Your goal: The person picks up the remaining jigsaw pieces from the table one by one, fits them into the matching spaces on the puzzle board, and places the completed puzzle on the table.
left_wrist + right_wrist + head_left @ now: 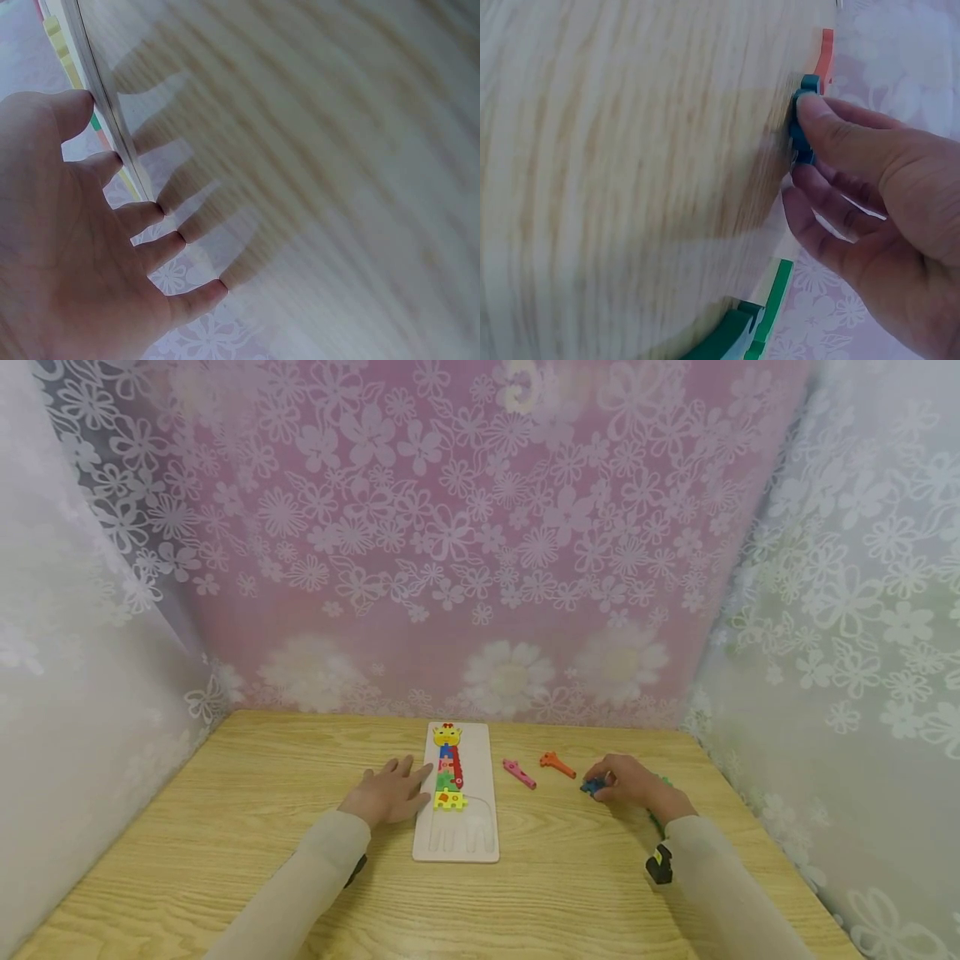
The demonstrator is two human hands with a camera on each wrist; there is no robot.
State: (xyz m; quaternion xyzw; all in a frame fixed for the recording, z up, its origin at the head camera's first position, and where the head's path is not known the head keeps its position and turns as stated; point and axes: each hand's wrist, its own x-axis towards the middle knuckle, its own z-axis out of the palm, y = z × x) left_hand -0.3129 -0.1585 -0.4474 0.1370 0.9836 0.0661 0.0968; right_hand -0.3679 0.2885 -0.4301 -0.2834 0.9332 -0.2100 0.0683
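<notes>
A pale giraffe puzzle board (pixel 477 760) lies on the table. Its recess holds a yellow head piece (pixel 447 737), coloured neck pieces and a yellow body piece (pixel 450 800); a leg-shaped hollow shows below. My left hand (pixel 384 795) rests at the board's left edge, fingers spread, thumb and a fingertip touching the edge in the left wrist view. To the right of the board, my right hand (pixel 633 782) pinches a blue puzzle piece (pixel 802 127) between thumb and fingers, at or just above the tabletop. The fingers partly hide that piece.
Between board and right hand lie a pink piece (pixel 519 773) and an orange piece (pixel 557 765). Green pieces (pixel 775 300) sit by the right wrist, partly hidden from above by the arm. Flower-patterned curtains (pixel 510 568) stand along the back and sides of the wooden table (pixel 300 760).
</notes>
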